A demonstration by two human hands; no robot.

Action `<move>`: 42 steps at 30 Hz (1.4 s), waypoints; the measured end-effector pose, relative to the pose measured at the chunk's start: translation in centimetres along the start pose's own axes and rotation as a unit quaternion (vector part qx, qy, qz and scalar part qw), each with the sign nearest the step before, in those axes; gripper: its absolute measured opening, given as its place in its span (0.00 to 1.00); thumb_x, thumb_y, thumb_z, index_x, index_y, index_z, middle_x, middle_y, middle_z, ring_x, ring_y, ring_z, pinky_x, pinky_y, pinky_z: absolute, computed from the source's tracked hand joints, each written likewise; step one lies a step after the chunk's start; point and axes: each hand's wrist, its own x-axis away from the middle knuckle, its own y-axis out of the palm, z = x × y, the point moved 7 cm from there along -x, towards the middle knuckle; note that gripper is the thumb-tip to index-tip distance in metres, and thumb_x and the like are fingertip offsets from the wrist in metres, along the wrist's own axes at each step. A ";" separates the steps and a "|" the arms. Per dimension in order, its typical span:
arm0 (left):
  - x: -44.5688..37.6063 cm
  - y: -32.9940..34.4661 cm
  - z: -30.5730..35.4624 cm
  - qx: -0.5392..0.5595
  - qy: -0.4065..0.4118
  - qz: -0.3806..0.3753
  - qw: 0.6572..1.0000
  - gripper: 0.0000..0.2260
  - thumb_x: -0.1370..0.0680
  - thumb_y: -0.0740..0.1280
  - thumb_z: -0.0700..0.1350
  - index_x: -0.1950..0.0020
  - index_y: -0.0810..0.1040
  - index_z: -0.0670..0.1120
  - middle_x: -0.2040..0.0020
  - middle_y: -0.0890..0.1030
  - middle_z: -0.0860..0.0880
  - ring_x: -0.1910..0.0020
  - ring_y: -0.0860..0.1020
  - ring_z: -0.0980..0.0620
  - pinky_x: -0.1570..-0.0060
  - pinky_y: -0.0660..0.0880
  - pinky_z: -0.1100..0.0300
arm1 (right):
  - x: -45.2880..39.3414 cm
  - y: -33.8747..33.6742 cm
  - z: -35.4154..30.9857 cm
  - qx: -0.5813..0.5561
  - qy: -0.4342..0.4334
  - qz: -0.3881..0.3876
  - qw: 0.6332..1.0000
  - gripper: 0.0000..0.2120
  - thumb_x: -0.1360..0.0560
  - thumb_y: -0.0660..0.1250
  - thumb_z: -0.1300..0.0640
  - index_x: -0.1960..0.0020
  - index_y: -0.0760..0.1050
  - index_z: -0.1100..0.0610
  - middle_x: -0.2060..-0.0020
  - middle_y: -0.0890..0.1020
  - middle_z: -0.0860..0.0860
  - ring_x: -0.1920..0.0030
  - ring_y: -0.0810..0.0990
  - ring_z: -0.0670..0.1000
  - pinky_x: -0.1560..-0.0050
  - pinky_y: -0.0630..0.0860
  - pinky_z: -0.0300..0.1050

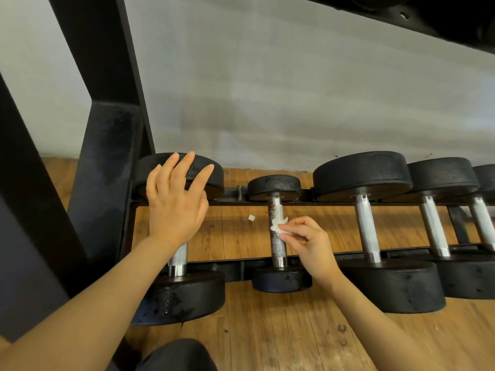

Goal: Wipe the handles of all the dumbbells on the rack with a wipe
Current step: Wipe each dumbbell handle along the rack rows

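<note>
Several black dumbbells lie across the low rack point(334, 255). My right hand point(308, 245) pinches a small crumpled white wipe point(278, 228) against the metal handle of the small dumbbell point(277, 245), second from the left. My left hand point(175, 199) is spread, fingers straight, over the leftmost dumbbell point(182, 295); its fingertips lie over that dumbbell's far head point(211, 180), and it hides most of the handle. To the right, a larger dumbbell point(365, 231) and others point(434, 228) show bare silver handles.
The rack's black upright post point(107, 170) stands at the left, with a grey wall behind. A small white scrap point(251, 217) lies on the wooden floor under the rack. An upper shelf point(428, 20) crosses the top right. My dark-clothed knee point(176, 354) is at the bottom.
</note>
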 end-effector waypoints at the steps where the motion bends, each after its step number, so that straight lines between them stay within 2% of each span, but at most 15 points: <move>1: 0.0 0.0 0.0 -0.001 0.000 0.002 1.000 0.22 0.25 0.68 0.41 0.31 0.74 0.46 0.29 0.68 0.38 0.29 0.62 0.37 0.28 0.51 0.44 | 0.1 -0.1 0.1 -0.001 0.003 -0.003 1.000 0.12 0.27 0.71 0.62 0.46 0.82 0.53 0.52 0.78 0.46 0.50 0.78 0.44 0.52 0.75 0.33; 5: 0.0 0.1 0.0 0.003 -0.001 0.003 1.000 0.21 0.25 0.68 0.40 0.31 0.74 0.46 0.29 0.68 0.38 0.29 0.62 0.38 0.28 0.50 0.45 | -0.7 -0.2 0.0 -0.006 0.013 0.011 1.000 0.10 0.28 0.72 0.61 0.48 0.83 0.51 0.52 0.78 0.46 0.50 0.78 0.45 0.52 0.75 0.34; 10: 0.0 0.1 0.1 0.000 0.002 -0.005 1.000 0.20 0.23 0.61 0.44 0.31 0.73 0.46 0.29 0.67 0.38 0.29 0.62 0.38 0.29 0.52 0.43 | -0.1 0.1 -0.1 -0.017 0.000 0.017 1.000 0.10 0.27 0.71 0.61 0.48 0.82 0.51 0.52 0.78 0.47 0.49 0.78 0.45 0.51 0.76 0.35; 14: 0.1 0.2 0.0 -0.003 0.002 -0.007 1.000 0.20 0.23 0.60 0.44 0.31 0.73 0.46 0.29 0.68 0.38 0.29 0.62 0.37 0.29 0.53 0.43 | 0.6 -0.1 0.3 0.006 -0.015 0.015 1.000 0.10 0.28 0.72 0.63 0.48 0.83 0.53 0.48 0.78 0.47 0.45 0.78 0.45 0.47 0.76 0.36; 19: 0.0 -0.1 0.1 0.002 0.004 -0.003 1.000 0.20 0.23 0.61 0.43 0.31 0.73 0.46 0.29 0.68 0.38 0.29 0.62 0.37 0.29 0.54 0.42 | -0.2 0.2 0.1 -0.016 -0.002 0.028 0.999 0.13 0.27 0.71 0.64 0.47 0.82 0.50 0.44 0.76 0.45 0.42 0.77 0.46 0.43 0.75 0.38; 23: 0.0 -0.1 0.1 0.009 0.001 -0.005 1.000 0.21 0.24 0.67 0.40 0.31 0.74 0.45 0.29 0.68 0.37 0.29 0.62 0.37 0.29 0.54 0.42 | 0.4 0.2 0.4 -0.029 0.033 0.031 0.999 0.12 0.27 0.70 0.63 0.47 0.82 0.51 0.46 0.78 0.45 0.43 0.77 0.42 0.45 0.75 0.34; 26: 0.0 0.0 0.1 0.010 0.000 -0.009 1.000 0.20 0.23 0.66 0.40 0.31 0.73 0.45 0.29 0.68 0.37 0.29 0.62 0.37 0.29 0.53 0.42 | 0.7 0.0 0.7 -0.016 0.043 0.013 0.999 0.11 0.28 0.71 0.64 0.47 0.83 0.54 0.47 0.79 0.48 0.45 0.77 0.40 0.47 0.75 0.31; 29: 0.1 0.1 0.0 0.010 -0.003 -0.014 1.000 0.20 0.23 0.62 0.43 0.31 0.73 0.46 0.29 0.68 0.37 0.29 0.62 0.37 0.29 0.53 0.42 | 0.3 -0.2 0.9 -0.025 0.047 0.000 0.999 0.10 0.28 0.72 0.64 0.49 0.84 0.54 0.48 0.80 0.48 0.46 0.78 0.41 0.47 0.76 0.34; 34: 0.1 0.1 0.0 0.014 -0.004 -0.008 1.000 0.20 0.23 0.66 0.40 0.31 0.73 0.45 0.29 0.68 0.37 0.29 0.62 0.37 0.29 0.53 0.42 | 0.4 -0.1 1.1 -0.048 0.053 0.001 0.997 0.10 0.29 0.73 0.64 0.50 0.84 0.54 0.50 0.80 0.48 0.47 0.79 0.43 0.48 0.77 0.36; 39: 0.1 0.2 0.0 0.013 -0.007 -0.014 1.000 0.20 0.23 0.62 0.43 0.31 0.73 0.46 0.29 0.68 0.38 0.29 0.62 0.37 0.29 0.53 0.42 | 1.2 -0.4 1.5 -0.084 0.073 -0.039 0.993 0.09 0.30 0.74 0.64 0.53 0.85 0.53 0.52 0.81 0.48 0.49 0.80 0.47 0.47 0.78 0.40; 42: 0.1 0.1 0.0 0.019 -0.011 -0.019 1.000 0.20 0.23 0.66 0.40 0.31 0.73 0.45 0.29 0.68 0.37 0.28 0.62 0.36 0.29 0.54 0.41 | 0.5 -0.5 1.8 -0.100 0.084 -0.031 0.991 0.08 0.30 0.74 0.64 0.54 0.85 0.54 0.53 0.81 0.48 0.48 0.80 0.46 0.46 0.77 0.40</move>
